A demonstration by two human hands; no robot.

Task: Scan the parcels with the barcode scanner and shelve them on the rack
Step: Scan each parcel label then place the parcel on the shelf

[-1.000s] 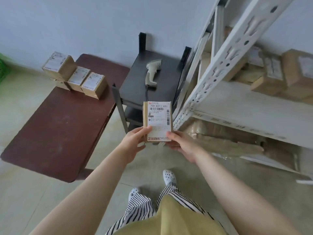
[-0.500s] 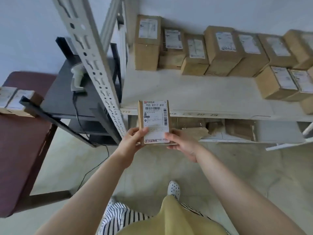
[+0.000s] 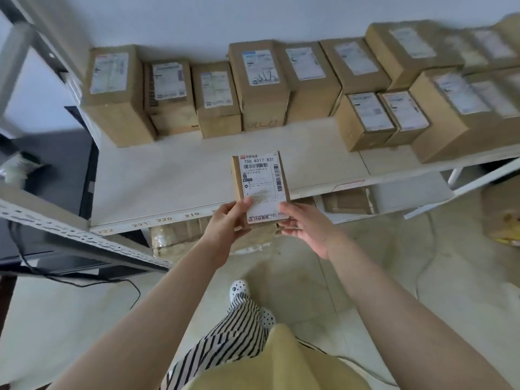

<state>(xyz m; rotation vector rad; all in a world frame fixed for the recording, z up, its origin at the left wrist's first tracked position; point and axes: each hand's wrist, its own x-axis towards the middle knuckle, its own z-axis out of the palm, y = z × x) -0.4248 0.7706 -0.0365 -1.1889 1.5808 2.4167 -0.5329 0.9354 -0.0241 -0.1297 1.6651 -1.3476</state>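
You have turned away from the side table and the scanner, which a second ago sat just beyond your hands, and now you face the rack [image 3: 180, 175], with its white shelf spread out beyond your fingertips. That suggests the scanning of this parcel [image 3: 260, 190] is behind you and shelving is the step in hand. The parcel stands upright, label toward you, held out in front of your chest over the shelf's front lip and not yet resting on it. Your left hand [image 3: 228, 223] pinches its lower left corner, thumb on the label; your right hand [image 3: 305, 228] grips the lower right corner likewise. Beyond the parcel a row of shelved boxes [image 3: 260, 83] lines the wall, with bare shelf between it and them.
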